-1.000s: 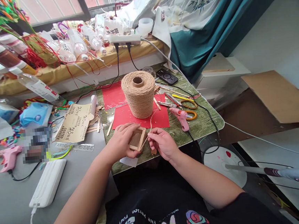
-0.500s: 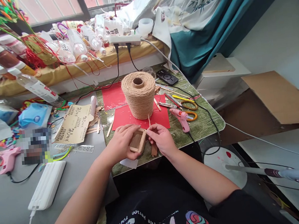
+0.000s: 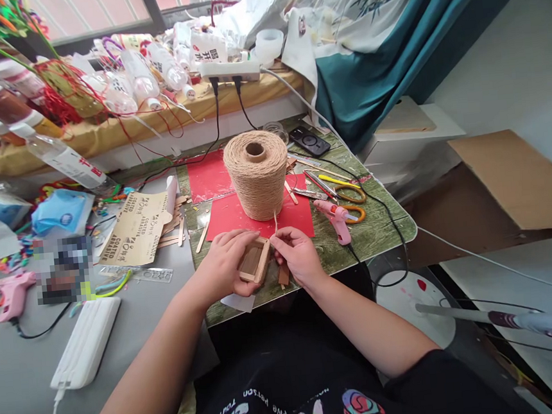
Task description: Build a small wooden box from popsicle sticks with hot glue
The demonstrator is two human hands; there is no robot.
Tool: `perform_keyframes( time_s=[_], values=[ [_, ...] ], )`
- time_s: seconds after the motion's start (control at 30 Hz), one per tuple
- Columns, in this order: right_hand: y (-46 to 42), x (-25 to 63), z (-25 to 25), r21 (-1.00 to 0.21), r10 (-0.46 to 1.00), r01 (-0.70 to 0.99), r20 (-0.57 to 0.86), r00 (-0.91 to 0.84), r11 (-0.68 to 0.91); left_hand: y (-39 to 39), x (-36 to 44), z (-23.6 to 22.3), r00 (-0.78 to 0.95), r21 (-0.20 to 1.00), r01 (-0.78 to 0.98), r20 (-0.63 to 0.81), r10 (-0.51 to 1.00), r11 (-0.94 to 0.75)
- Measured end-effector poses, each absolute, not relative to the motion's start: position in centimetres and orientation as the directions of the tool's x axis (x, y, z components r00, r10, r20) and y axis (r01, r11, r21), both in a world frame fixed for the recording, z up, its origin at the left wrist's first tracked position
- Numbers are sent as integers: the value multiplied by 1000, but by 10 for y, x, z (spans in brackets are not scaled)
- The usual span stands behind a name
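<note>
My left hand (image 3: pixel 226 263) is wrapped round a small wooden box (image 3: pixel 256 262), tilted so that its hollow inside faces me. At the box's far right corner, my right hand (image 3: pixel 295 250) pinches the end of a twine strand (image 3: pixel 276 222). That strand runs down from a big spool of twine (image 3: pixel 258 181), upright just beyond my hands on red paper (image 3: pixel 219 223). Beneath my right hand lies a brown strip of wood (image 3: pixel 284 274). A pink glue gun (image 3: pixel 335 220) rests to the right, beside orange-handled scissors (image 3: pixel 354 213).
On the left are sandpaper sheets (image 3: pixel 135 229), wooden sticks (image 3: pixel 180 231), a white power strip (image 3: pixel 85 343) and another pink glue gun (image 3: pixel 14 294). A phone (image 3: pixel 309 141) lies behind the spool. Bottles crowd the windowsill, and a black cord crosses the table's right side.
Almost nothing differs. Both hands keep their hold on the box and the twine in the same place; the view has shifted very slightly.
</note>
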State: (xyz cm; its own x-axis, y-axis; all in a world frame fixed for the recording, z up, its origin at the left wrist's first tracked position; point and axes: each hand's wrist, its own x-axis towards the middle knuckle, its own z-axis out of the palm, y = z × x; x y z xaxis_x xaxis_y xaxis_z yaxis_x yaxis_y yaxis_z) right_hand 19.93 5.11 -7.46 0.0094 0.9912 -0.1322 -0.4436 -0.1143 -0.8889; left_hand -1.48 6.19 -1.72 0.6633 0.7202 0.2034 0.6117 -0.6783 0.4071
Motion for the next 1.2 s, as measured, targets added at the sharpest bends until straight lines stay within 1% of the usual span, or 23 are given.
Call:
perform_keyframes(
  time_s=[0.33,0.5,0.6,0.93,1.2],
  values=[
    [51,197,-78,-891,989,-435,-148,10,-129,62,-16,-15,674,418,606,183,716,-677],
    [52,198,-80,-884,991,-451,-130,-13,-122,57,-12,0,666,431,628,135,734,-649],
    [55,198,-79,-880,989,-453,-144,-37,-145,56,-8,7,651,439,646,109,751,-624],
    [56,198,-77,-880,987,-449,-151,-51,-158,56,-5,7,631,444,660,111,768,-606],
    [56,199,-79,-886,992,-446,-120,-40,-125,57,-3,10,635,445,662,94,767,-603]
  ],
)
